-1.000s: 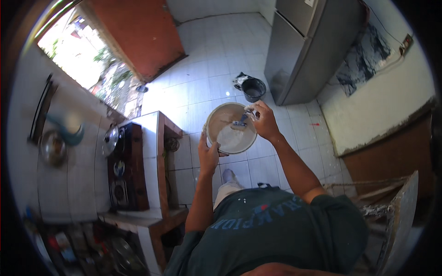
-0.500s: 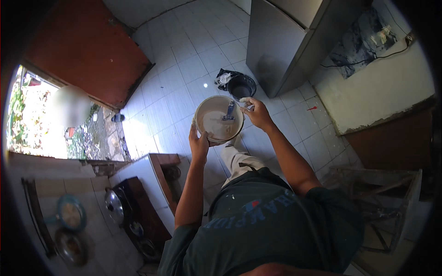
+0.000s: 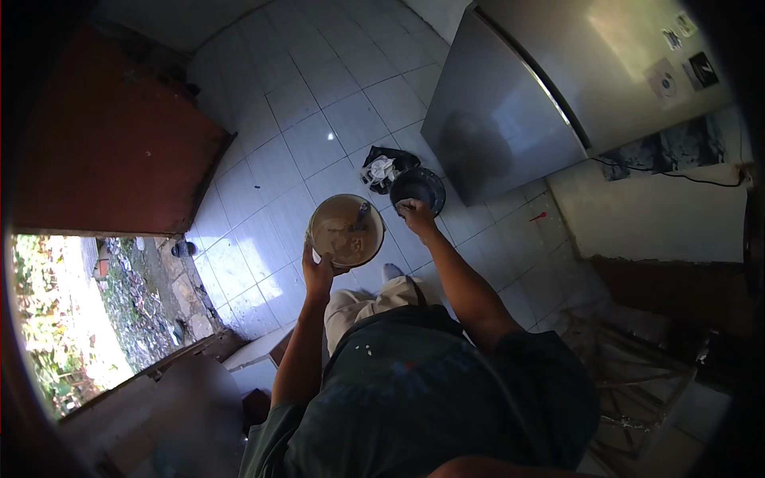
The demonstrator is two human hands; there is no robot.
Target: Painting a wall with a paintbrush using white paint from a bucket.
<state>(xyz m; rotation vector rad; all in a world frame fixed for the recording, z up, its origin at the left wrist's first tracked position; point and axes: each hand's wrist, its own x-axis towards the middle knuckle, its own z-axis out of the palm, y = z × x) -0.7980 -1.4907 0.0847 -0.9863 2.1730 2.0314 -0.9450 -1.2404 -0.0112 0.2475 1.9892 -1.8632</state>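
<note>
My left hand (image 3: 317, 272) grips a round pale tub (image 3: 335, 243) from its lower left side. A brown-beige paste lines it, and a blue-handled scraper (image 3: 362, 213) lies inside against the far side. My right hand (image 3: 413, 213) is closed over the near rim of a black bucket (image 3: 424, 187); its fingertips look pale, and what they hold, if anything, I cannot make out. Beside that bucket on the floor lies a black plastic bag (image 3: 386, 154) with crumpled white material (image 3: 381, 170) on it.
A steel fridge (image 3: 510, 119) stands ahead right on the tiled floor (image 3: 303, 135). At left are a red door (image 3: 111, 143), an open doorway (image 3: 88, 319) and a dark shoe (image 3: 182, 248). A red object (image 3: 539, 217) lies by the right wall, near a metal frame (image 3: 637, 374).
My right hand has left the tub's rim and moved out to the black bucket. The tub has shifted left and down in view. The view has turned, showing more of the fridge.
</note>
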